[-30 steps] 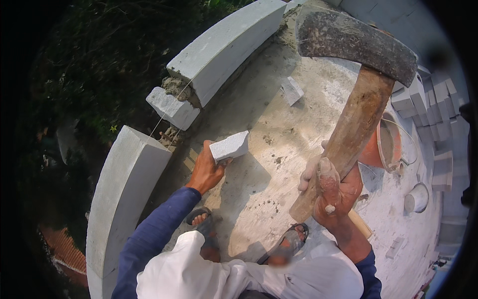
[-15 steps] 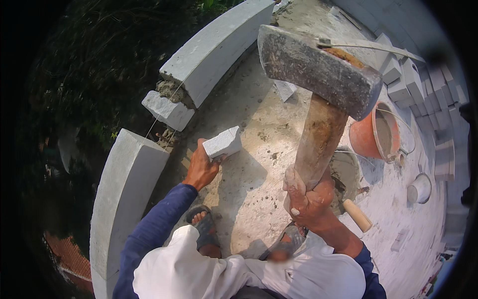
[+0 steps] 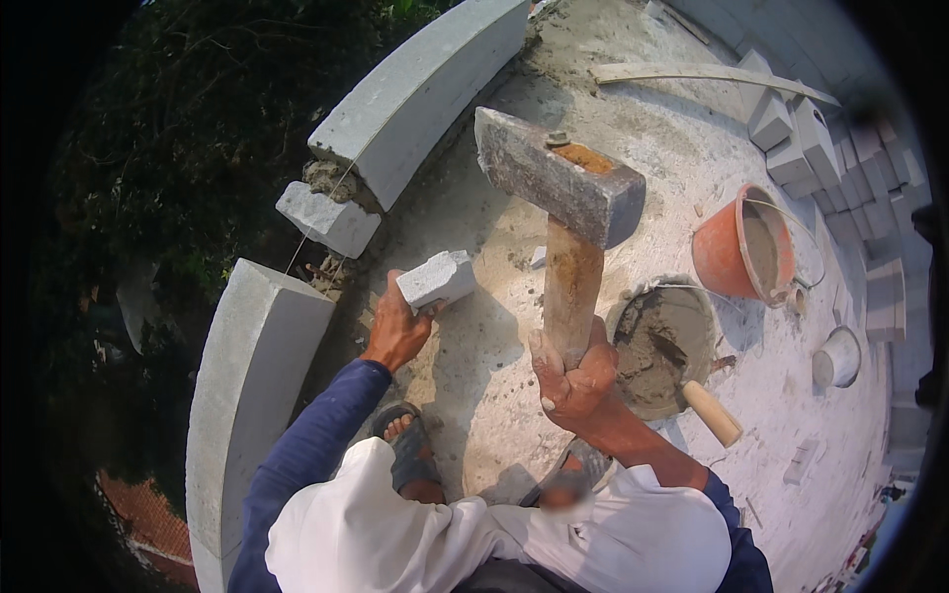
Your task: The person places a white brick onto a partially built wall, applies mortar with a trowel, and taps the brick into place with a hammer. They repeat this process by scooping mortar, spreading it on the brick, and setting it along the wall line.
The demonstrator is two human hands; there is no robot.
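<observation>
My left hand grips a rough-edged piece of white block, low over the floor. My right hand is wrapped round the wooden handle of a hammer. Its worn, grey steel head is raised to the right of and beyond the block piece, apart from it. On my left runs a low wall of pale blocks. Within its gap sits a small broken block beside mortar, and a thin string crosses there.
An orange bucket of grey mix leans to the right, beside a round container of mortar with a wooden handle jutting out. Stacked blocks and a long strip lie at the far right. Dark foliage fills the outer side of the wall.
The hammer and my right hand have moved left, and the head appears lower and smaller, uncovering more of the mortar container. My left hand keeps the block piece, tilted slightly differently.
</observation>
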